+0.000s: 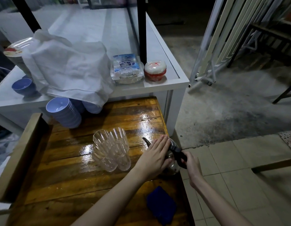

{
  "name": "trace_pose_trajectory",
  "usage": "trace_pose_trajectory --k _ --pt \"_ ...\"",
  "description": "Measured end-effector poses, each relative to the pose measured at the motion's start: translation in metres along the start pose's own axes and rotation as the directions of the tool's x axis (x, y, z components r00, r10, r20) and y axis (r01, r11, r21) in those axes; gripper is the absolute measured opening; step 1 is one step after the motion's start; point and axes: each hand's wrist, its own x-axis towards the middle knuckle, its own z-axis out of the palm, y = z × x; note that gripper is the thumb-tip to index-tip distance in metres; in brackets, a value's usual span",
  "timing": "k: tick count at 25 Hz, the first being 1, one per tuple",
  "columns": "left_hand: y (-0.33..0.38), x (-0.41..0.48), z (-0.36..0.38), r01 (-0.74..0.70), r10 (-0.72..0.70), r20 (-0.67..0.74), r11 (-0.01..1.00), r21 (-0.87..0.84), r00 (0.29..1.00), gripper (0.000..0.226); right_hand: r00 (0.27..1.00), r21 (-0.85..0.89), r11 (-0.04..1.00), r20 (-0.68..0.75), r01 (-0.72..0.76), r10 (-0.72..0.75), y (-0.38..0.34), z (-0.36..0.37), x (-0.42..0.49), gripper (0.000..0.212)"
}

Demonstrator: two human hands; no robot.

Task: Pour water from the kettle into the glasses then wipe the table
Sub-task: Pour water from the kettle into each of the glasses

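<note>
the left hand [155, 153] is lying flat, fingers straight, pressing on top of the shiny round steel kettle [172, 168], while the right hand [192, 167] is curling around its black handle [180, 154]. the kettle is sitting at the right edge of the glossy, wet-looking wooden plank table [76, 160], its handle-to-spout line running leftward, the thin dark spout [145, 140] pointing toward four clear fluted glasses [111, 152] clustered just beside it. a folded dark blue cloth [161, 204] is lying nearer the person.
</note>
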Motion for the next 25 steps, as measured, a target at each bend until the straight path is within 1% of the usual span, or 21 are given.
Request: trace_pose_trajectory --k 2,4,6,9,12,17,25 --pt "0.006 -0.004 -0.005 -0.007 0.007 -0.017 1.000 -0.010 1.000 0.069 1.000 0.018 1.000 -0.003 0.001 -0.001 0.002 -0.004 -0.002 0.027" --pt "0.012 -0.010 -0.013 -0.008 0.006 -0.052 1.000 -0.026 0.999 0.068 1.000 0.081 0.997 -0.004 -0.001 0.001 0.000 -0.007 -0.006 0.026" --pt "0.018 -0.017 -0.023 -0.005 0.001 -0.100 0.999 -0.034 0.995 0.069 0.999 0.100 0.994 0.008 0.037 -0.038 -0.010 -0.009 -0.012 0.026" --pt "0.021 -0.030 -0.037 0.006 -0.017 -0.156 0.997 -0.071 0.988 0.069 0.992 0.068 0.991 0.044 0.115 -0.118 -0.030 -0.006 -0.023 0.026" --pt "0.017 -0.044 -0.046 0.031 -0.052 -0.205 0.994 -0.106 0.977 0.068 0.978 0.024 0.985 0.112 0.173 -0.174 -0.046 0.001 -0.033 0.027" --pt "0.010 -0.064 -0.046 0.045 -0.087 -0.292 0.988 -0.149 0.953 0.067 0.954 -0.051 0.974 0.217 0.221 -0.205 -0.059 0.010 -0.040 0.030" --pt "0.009 -0.076 -0.039 0.069 -0.156 -0.356 0.967 -0.245 0.921 0.063 0.937 -0.156 0.951 0.270 0.268 -0.220 -0.074 0.019 -0.044 0.031"
